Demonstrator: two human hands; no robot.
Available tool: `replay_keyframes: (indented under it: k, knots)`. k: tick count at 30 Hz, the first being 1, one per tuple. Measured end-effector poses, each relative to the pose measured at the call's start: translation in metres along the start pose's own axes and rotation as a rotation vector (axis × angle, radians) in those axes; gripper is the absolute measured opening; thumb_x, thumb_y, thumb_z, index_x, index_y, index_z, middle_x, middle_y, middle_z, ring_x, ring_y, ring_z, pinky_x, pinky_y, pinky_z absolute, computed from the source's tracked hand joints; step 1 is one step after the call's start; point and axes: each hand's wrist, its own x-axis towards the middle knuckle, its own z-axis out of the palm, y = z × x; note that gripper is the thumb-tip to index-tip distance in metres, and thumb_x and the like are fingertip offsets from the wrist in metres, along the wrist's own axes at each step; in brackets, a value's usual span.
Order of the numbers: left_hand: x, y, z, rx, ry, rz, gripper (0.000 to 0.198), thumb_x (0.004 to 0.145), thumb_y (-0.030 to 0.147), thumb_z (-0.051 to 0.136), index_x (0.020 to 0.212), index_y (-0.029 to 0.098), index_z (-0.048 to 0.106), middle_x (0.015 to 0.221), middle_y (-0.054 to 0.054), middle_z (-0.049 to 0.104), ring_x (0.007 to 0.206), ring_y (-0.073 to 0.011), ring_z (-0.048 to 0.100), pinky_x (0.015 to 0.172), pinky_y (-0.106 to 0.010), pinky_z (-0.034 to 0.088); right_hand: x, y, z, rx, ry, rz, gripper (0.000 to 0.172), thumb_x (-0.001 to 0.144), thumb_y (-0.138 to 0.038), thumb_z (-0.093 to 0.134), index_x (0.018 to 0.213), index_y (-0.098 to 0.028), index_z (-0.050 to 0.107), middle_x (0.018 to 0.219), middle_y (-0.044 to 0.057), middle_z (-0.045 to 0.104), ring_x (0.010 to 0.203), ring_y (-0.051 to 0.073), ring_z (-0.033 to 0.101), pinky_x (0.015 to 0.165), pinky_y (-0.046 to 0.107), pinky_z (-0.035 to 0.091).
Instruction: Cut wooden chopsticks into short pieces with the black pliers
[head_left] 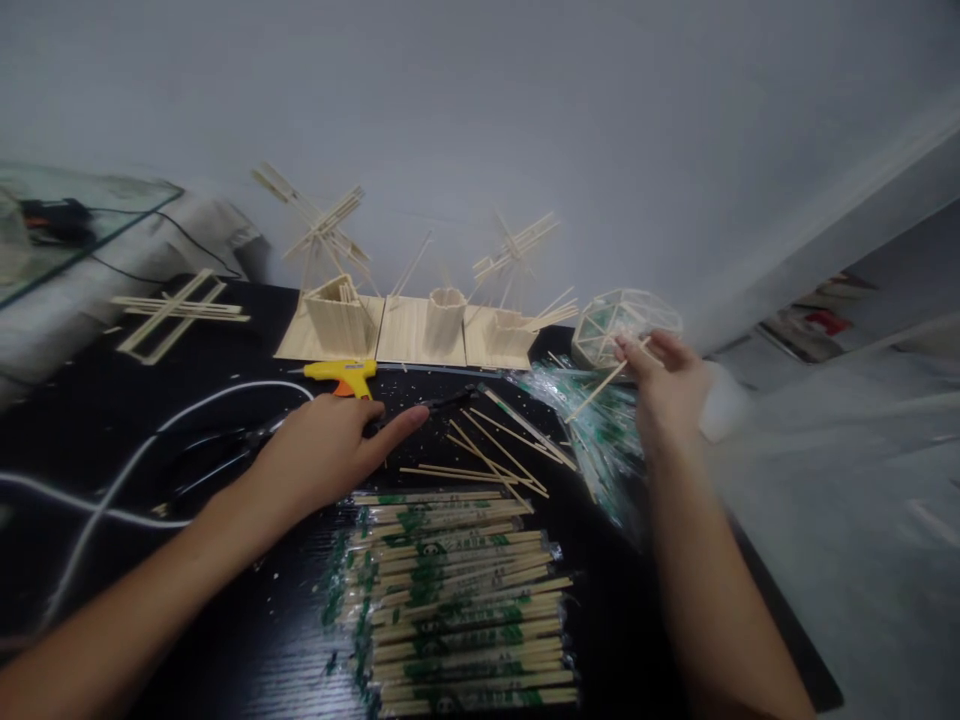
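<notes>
Head view — held stick (596,392) diagonal, down-leftward.

Dim, flat grey light; pale sheen on the black tabletop (251,635), lower left; floor (862,580) at right blurred (edges stretched).

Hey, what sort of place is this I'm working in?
Probably a small craft workspace, though whether at home or in a shop I can't tell. A yellow glue gun, packaged wooden sticks and stick-built models share one black table.
</notes>
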Motion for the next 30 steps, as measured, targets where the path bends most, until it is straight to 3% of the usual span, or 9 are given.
replay_keyframes:
  k: [3,6,9,12,14,19,30]
  knots:
    - [-0.001,0.0,-0.001,0.0,0.027,0.001,0.067,0.093,0.074,0.035,0.054,0.023,0.055,0.052,-0.005,0.056,0.052,-0.0213,0.052,0.054,-0.032,0.026,-0.022,-0.018,0.014,0.055,-0.157,0.02,0.043,0.067,-0.03,0.087,0.101,-0.018,0.062,0.093,0.007,0.071,0.098,0.026,0.073,0.094,0.05,0.059]
    - [-0.002,0.002,-0.003,0.009,0.055,-0.007,0.069,0.092,0.075,0.033,0.051,0.023,0.052,0.051,-0.005,0.054,0.049,-0.0202,0.05,0.053,-0.032,0.025,-0.052,-0.034,0.029,0.069,-0.396,0.154,0.042,0.07,-0.029,0.087,0.105,-0.02,0.066,0.089,0.004,0.075,0.091,0.023,0.075,0.091,0.044,0.06]
    - [-0.002,0.004,-0.005,0.025,0.066,-0.027,0.07,0.092,0.076,0.031,0.051,0.023,0.05,0.05,-0.005,0.053,0.049,-0.0207,0.049,0.053,-0.032,0.025,-0.082,-0.042,0.041,0.055,-0.641,0.328,0.042,0.073,-0.034,0.086,0.109,-0.022,0.068,0.09,0.004,0.078,0.08,0.019,0.076,0.082,0.04,0.062]
    - [-0.002,0.004,-0.006,0.011,0.074,-0.041,0.07,0.092,0.077,0.03,0.055,0.023,0.054,0.052,-0.005,0.056,0.053,-0.0218,0.052,0.054,-0.032,0.026,-0.102,-0.041,0.048,-0.024,-0.824,0.41,0.032,0.076,-0.041,0.083,0.095,-0.019,0.07,0.085,0.005,0.078,0.07,0.019,0.074,0.069,0.035,0.061]
    - [-0.002,0.004,-0.007,0.004,0.066,-0.058,0.07,0.092,0.078,0.028,0.057,0.023,0.056,0.055,-0.006,0.058,0.055,-0.0223,0.054,0.055,-0.033,0.026,-0.109,-0.039,0.05,-0.161,-0.919,0.367,0.025,0.08,-0.041,0.079,0.086,-0.019,0.071,0.079,0.005,0.076,0.065,0.018,0.072,0.063,0.033,0.058]
    - [-0.002,0.005,-0.008,0.002,0.052,-0.085,0.072,0.091,0.079,0.025,0.055,0.023,0.05,0.054,-0.005,0.054,0.055,-0.0212,0.05,0.057,-0.033,0.024,-0.113,-0.028,0.052,-0.626,-1.031,-0.007,0.008,0.083,-0.028,0.077,0.079,-0.021,0.078,0.075,0.004,0.074,0.068,0.018,0.065,0.067,0.032,0.047]
    - [-0.002,0.003,-0.004,-0.019,0.063,-0.073,0.069,0.09,0.079,0.032,0.052,0.023,0.046,0.051,-0.003,0.046,0.051,-0.0184,0.041,0.057,-0.033,0.02,-0.134,-0.002,0.062,-0.709,-1.218,-0.132,0.009,0.081,-0.023,0.081,0.084,-0.018,0.074,0.08,0.004,0.07,0.072,0.016,0.06,0.068,0.028,0.04]
